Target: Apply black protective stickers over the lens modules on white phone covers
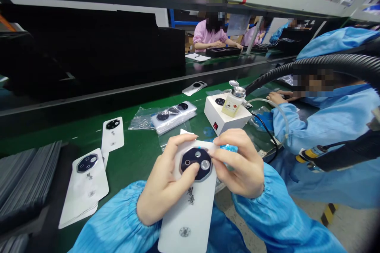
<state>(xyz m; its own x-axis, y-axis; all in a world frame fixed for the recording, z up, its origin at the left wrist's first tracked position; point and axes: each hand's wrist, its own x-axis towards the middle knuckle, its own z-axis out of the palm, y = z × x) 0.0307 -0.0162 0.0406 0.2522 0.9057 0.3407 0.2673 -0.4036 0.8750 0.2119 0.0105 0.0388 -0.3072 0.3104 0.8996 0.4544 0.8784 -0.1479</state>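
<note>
A white phone back cover (202, 209) is held up in front of me, with dark lettering and a round emblem below its octagonal black camera plate (194, 174). My left hand (169, 182) is closed around the cover's left side, its thumb lying across the camera plate. At the upper right corner, the fingers of my right hand (237, 162) are pinched on the cover's edge beside the plate. A small blue strip shows at the plate's top edge. Whether a film lies between the right fingertips is too small to tell.
More covers lie left (84, 189) and farther back (113, 134), near a dark slotted rack (26, 182). A plastic-wrapped stack of covers (175, 118) lies ahead. A pump bottle (233, 104) stands on a white switch box (218, 116). A co-worker in blue (329, 126) sits right, below a black hose (314, 65).
</note>
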